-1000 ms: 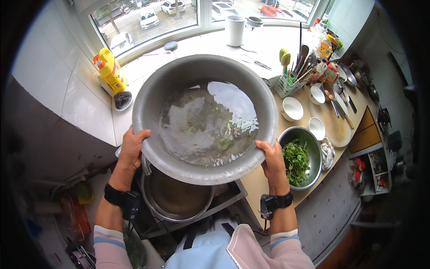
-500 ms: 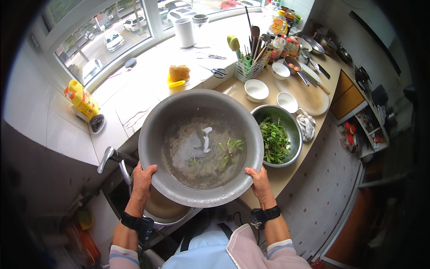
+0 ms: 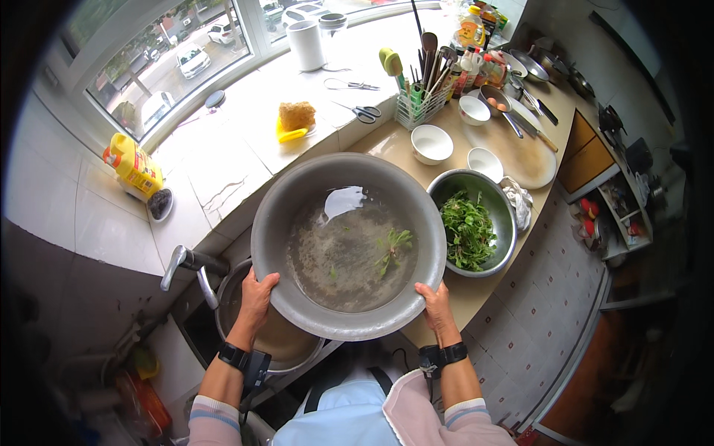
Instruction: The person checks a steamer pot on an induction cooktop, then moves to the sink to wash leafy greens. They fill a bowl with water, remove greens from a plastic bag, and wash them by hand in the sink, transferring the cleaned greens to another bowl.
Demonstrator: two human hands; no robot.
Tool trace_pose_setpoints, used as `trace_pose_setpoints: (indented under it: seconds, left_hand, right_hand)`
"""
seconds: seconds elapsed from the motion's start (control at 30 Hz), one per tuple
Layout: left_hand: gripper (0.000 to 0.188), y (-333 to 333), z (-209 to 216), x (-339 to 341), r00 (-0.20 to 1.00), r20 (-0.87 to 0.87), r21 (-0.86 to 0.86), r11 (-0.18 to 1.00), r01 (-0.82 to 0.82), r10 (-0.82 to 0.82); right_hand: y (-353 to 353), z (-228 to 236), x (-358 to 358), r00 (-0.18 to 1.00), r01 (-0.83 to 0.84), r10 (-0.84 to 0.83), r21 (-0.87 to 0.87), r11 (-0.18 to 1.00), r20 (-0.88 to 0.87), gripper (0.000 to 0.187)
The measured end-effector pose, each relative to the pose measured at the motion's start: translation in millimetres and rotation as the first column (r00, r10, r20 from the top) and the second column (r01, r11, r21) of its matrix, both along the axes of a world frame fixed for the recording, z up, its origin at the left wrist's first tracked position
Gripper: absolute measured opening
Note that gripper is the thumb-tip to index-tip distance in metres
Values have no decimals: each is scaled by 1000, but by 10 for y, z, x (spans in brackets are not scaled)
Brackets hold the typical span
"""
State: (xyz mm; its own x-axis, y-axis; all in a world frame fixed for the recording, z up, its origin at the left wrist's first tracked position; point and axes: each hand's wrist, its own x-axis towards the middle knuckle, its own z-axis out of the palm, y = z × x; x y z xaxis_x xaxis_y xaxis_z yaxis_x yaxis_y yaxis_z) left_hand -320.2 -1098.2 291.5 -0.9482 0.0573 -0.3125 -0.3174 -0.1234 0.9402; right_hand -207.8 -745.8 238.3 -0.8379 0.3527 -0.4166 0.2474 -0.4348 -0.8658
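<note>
A large grey metal basin (image 3: 348,322) is held between my two hands, in front of me. Murky water with sediment fills its bottom, and a sprig of leafy greens (image 3: 393,249) lies in it with a few smaller bits. My left hand (image 3: 256,297) grips the near left rim, thumb on top; my right hand (image 3: 436,303) grips the near right rim the same way. The fingers under the rim are hidden. Just right of the basin stands a metal bowl (image 3: 509,223) heaped with leafy greens (image 3: 468,232).
Below left, a second basin (image 3: 286,346) of cloudy water sits under the faucet (image 3: 195,262). White bowls (image 3: 432,143), a utensil rack (image 3: 421,105), a cutting board (image 3: 535,160) with a knife, and a cloth (image 3: 518,202) occupy the right counter. Scissors (image 3: 363,113) and a sponge (image 3: 297,116) lie on the sill.
The large basin has shifted slightly right with both hands, uncovering more of the basin below. Its water has sloshed and the reflection changed. The view has moved a little.
</note>
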Motion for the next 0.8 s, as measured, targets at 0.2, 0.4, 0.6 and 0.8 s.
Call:
trace_pose_setpoints:
  seconds: [0.2,0.4,0.6,0.8]
  left_hand:
    - [39,93,-72,-144,1000,9,-10,1000,12,-11]
    - [41,148,-147,-294,1000,17,0,1000,17,-17]
    - [42,215,-224,-455,999,28,2,1000,18,-18]
    - [39,291,-232,-593,999,45,38,999,21,-23]
  right_hand:
    - [86,-46,-121,1000,-2,3,27,1000,-11,50]
    - [125,-39,-217,1000,-7,7,40,999,-9,52]
    - [152,-40,-300,1000,18,-18,39,999,-2,52]
    - [190,-43,-359,999,37,-38,39,999,23,52]
